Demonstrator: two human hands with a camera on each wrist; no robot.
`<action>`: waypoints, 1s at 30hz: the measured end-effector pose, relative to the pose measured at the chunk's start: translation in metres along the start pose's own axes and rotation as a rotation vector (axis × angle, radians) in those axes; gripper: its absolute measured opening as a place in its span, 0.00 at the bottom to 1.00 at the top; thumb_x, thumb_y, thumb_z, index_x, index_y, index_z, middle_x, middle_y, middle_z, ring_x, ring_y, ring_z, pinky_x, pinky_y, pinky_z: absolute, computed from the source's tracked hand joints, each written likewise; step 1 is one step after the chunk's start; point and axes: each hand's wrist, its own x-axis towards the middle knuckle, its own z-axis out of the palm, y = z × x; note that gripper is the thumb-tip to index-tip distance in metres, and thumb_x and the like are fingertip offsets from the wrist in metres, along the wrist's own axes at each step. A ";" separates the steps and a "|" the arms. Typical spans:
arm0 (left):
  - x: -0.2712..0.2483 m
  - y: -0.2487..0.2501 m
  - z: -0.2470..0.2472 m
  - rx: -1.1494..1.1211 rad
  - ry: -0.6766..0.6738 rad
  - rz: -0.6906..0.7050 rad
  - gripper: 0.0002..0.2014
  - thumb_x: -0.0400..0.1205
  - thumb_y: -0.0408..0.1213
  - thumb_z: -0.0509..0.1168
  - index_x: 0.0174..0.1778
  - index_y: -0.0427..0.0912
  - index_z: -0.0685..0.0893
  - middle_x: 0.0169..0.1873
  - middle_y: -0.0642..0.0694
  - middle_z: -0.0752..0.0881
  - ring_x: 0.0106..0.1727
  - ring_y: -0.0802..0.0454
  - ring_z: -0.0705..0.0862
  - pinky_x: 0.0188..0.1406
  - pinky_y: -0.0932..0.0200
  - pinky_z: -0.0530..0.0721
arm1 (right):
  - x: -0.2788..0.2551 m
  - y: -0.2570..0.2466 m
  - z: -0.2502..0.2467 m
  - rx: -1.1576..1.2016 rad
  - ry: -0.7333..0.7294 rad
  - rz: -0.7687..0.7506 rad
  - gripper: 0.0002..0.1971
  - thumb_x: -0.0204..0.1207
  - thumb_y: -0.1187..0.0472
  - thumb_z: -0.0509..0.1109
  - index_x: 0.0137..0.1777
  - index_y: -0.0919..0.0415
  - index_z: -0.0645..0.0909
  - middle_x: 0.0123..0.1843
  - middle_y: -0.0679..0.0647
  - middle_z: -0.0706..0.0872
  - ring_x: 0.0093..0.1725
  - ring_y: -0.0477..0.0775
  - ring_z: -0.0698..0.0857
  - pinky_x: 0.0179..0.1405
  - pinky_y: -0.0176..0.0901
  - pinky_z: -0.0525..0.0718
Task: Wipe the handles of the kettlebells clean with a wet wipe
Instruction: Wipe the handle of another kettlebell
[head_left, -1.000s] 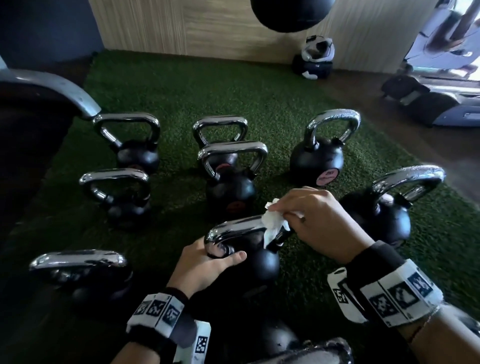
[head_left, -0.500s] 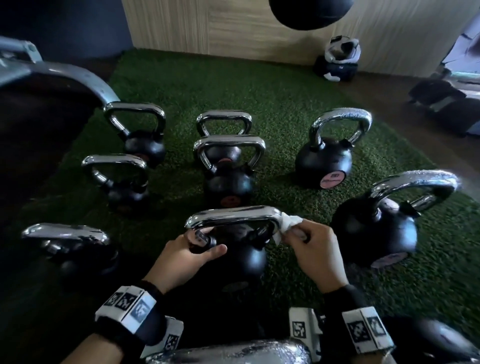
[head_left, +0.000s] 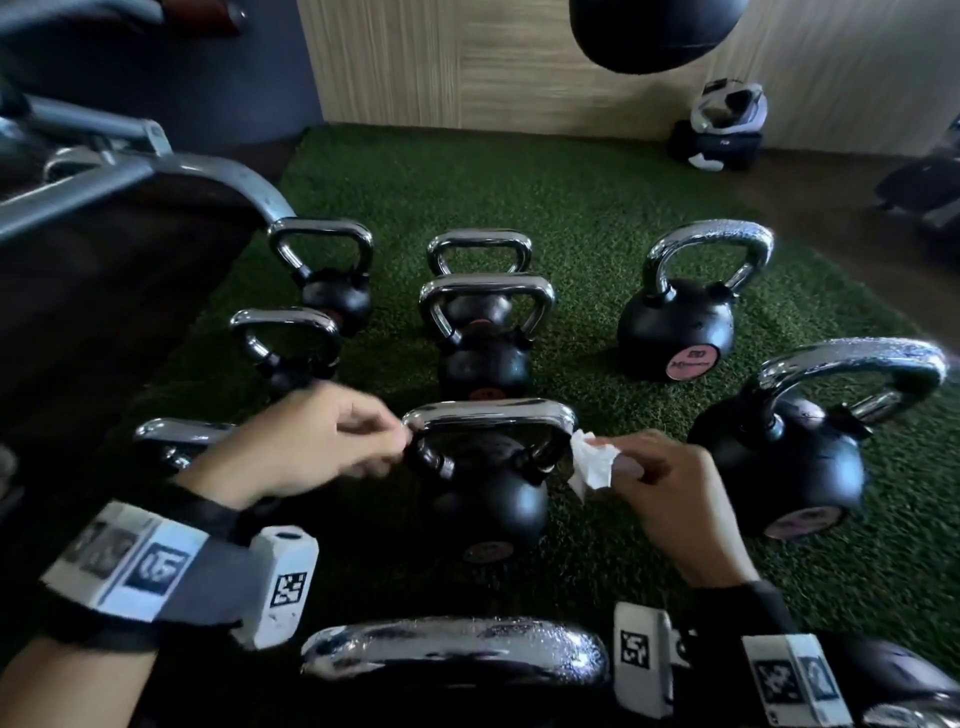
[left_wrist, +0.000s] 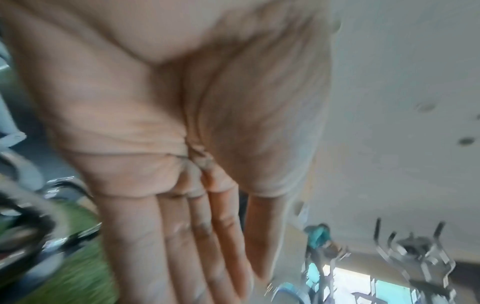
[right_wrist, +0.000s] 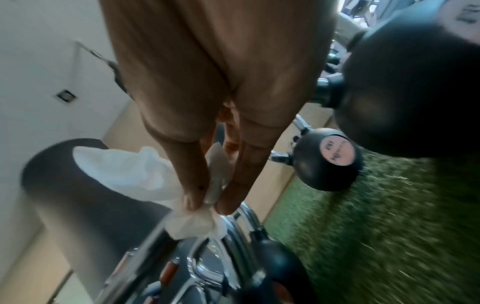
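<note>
A black kettlebell (head_left: 488, 501) with a chrome handle (head_left: 488, 414) stands on the green turf in the middle of the head view. My right hand (head_left: 618, 464) pinches a crumpled white wet wipe (head_left: 589, 462) just beside the handle's right corner. The right wrist view shows thumb and finger of the right hand (right_wrist: 205, 203) pinching the wipe (right_wrist: 135, 170) above chrome handles. My left hand (head_left: 395, 447) hovers at the handle's left corner and holds nothing. In the left wrist view the left hand (left_wrist: 207, 267) shows a bare palm with straight fingers.
Several more chrome-handled kettlebells stand around: a large one (head_left: 779, 462) at the right, a pink-labelled one (head_left: 675, 325) behind it, and one handle (head_left: 452, 652) close below. A grey metal frame (head_left: 156, 171) is on the left. A black ball (head_left: 654, 31) hangs overhead.
My left hand has let go of the handle's left corner and lifted clear. The right hand with the wipe has slid off the handle's right end. The head view has shifted left.
</note>
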 end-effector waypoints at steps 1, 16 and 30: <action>-0.004 0.019 -0.005 -0.077 0.042 0.078 0.07 0.81 0.45 0.73 0.51 0.53 0.95 0.46 0.51 0.95 0.50 0.51 0.94 0.53 0.54 0.92 | 0.002 -0.015 -0.004 0.030 -0.024 -0.054 0.13 0.71 0.68 0.82 0.49 0.48 0.96 0.46 0.45 0.94 0.45 0.45 0.91 0.45 0.42 0.85; 0.023 0.076 0.026 -0.029 0.116 0.438 0.16 0.79 0.45 0.77 0.63 0.48 0.92 0.53 0.58 0.94 0.57 0.60 0.92 0.64 0.57 0.88 | 0.033 -0.077 0.013 0.294 -0.058 -0.253 0.18 0.71 0.71 0.84 0.56 0.58 0.84 0.49 0.53 0.95 0.50 0.53 0.95 0.52 0.50 0.93; 0.021 -0.017 0.048 0.218 0.746 0.589 0.10 0.79 0.38 0.79 0.56 0.47 0.95 0.40 0.54 0.93 0.38 0.57 0.90 0.36 0.52 0.87 | 0.020 0.055 0.079 0.279 -0.136 0.136 0.15 0.71 0.53 0.86 0.57 0.46 0.91 0.55 0.48 0.95 0.59 0.49 0.93 0.64 0.58 0.91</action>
